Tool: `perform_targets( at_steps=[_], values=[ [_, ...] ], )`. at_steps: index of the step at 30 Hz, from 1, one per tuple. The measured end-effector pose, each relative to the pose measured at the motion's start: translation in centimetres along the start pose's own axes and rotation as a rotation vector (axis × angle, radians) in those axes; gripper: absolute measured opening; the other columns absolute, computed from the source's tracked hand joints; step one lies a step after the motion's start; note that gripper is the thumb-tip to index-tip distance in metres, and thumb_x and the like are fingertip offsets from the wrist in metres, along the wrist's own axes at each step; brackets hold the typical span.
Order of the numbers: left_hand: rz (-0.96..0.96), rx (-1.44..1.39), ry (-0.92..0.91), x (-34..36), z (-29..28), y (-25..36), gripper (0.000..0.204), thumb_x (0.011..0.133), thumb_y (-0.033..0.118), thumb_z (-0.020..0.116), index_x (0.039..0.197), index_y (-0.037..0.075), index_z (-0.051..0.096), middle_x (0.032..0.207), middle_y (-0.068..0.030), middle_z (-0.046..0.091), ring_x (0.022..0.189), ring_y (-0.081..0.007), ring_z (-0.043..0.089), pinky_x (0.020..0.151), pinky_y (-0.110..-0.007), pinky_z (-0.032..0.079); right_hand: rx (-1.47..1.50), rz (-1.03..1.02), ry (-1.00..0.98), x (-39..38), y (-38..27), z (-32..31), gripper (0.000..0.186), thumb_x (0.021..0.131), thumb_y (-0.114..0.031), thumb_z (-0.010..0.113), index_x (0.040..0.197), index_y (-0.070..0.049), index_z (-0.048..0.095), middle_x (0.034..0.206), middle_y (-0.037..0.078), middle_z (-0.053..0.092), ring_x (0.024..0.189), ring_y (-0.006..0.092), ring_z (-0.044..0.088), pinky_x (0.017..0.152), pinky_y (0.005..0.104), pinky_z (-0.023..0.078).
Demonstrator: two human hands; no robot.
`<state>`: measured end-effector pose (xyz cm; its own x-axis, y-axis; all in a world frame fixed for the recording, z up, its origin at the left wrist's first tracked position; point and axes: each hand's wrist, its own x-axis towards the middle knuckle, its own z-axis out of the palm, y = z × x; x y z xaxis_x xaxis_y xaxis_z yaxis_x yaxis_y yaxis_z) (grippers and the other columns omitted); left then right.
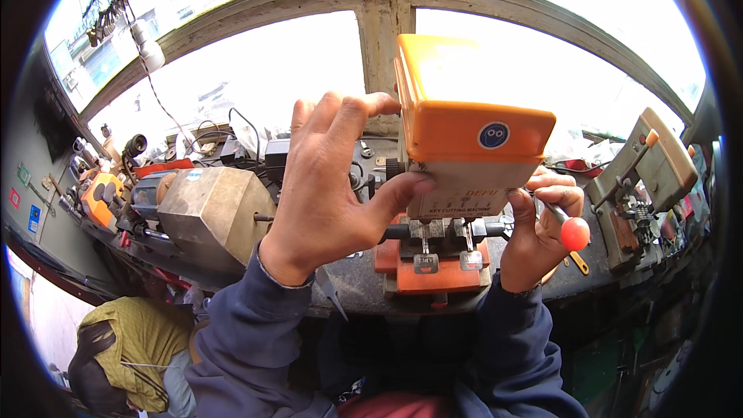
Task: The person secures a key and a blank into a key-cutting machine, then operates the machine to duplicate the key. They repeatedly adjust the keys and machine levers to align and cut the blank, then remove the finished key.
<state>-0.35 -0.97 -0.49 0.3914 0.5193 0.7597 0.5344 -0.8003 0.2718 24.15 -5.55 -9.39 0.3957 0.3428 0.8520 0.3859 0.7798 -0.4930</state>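
In front of me stands a key cutting machine [464,174] with an orange top cover and pale front panel. My left hand [329,178] is around its left side, thumb against the front panel and index finger at the cover's edge, the other fingers raised. On the right, my right hand [542,224] has its fingers curled about a dark lever ending in a red ball knob [575,234]. Below the panel, two keys sit side by side in the clamps, a left key [426,264] and a right key [470,261], heads toward me over the orange-red base [433,282].
Another machine with a boxy beige housing [209,205] stands left, beside an orange one [103,192]. A further beige machine [650,159] is at right. A yellow-handled tool [578,262] lies on the dark bench [360,282]. Olive cloth [139,340] hangs at lower left; windows rise behind.
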Motion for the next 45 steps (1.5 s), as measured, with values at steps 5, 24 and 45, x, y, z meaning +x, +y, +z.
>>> perform_targets(
  at_steps=[5, 24, 45],
  values=[
    [0.015, 0.033, 0.03, -0.3, 0.2, 0.2, 0.066, 0.083, 0.044, 0.09, 0.13, 0.006, 0.064, 0.11, -0.0115, 0.062, 0.106, -0.0307, 0.059, 0.105, -0.05, 0.035, 0.032, -0.004, 0.012, 0.0, 0.3, 0.1, 0.03, 0.091, 0.003, 0.083, 0.103, -0.006, 0.057, 0.107, 0.009, 0.065, 0.107, 0.0245, 0.065, 0.101, 0.043, 0.052],
    [0.017, -0.033, 0.013, 0.3, 0.0, -0.2, 0.07, 0.082, 0.049, 0.091, 0.131, 0.005, 0.064, 0.108, -0.011, 0.062, 0.104, -0.0288, 0.059, 0.104, -0.049, 0.036, -0.161, 0.101, -0.172, 1.9, -1.6, -1.5, 0.045, 0.09, 0.004, 0.084, 0.128, 0.003, 0.061, 0.119, 0.01, 0.067, 0.115, 0.0223, 0.064, 0.108, 0.0387, 0.049],
    [0.013, 0.008, -0.039, 0.7, -0.3, -1.3, 0.093, 0.076, 0.068, 0.09, 0.138, 0.005, 0.063, 0.101, -0.0056, 0.048, 0.096, -0.0203, 0.046, 0.081, -0.035, 0.044, -0.025, 0.056, -0.027, 0.4, -0.9, -0.4, 0.033, 0.092, 0.004, 0.083, 0.114, -0.004, 0.059, 0.114, 0.011, 0.064, 0.111, 0.0226, 0.064, 0.106, 0.0399, 0.05]
  ],
)
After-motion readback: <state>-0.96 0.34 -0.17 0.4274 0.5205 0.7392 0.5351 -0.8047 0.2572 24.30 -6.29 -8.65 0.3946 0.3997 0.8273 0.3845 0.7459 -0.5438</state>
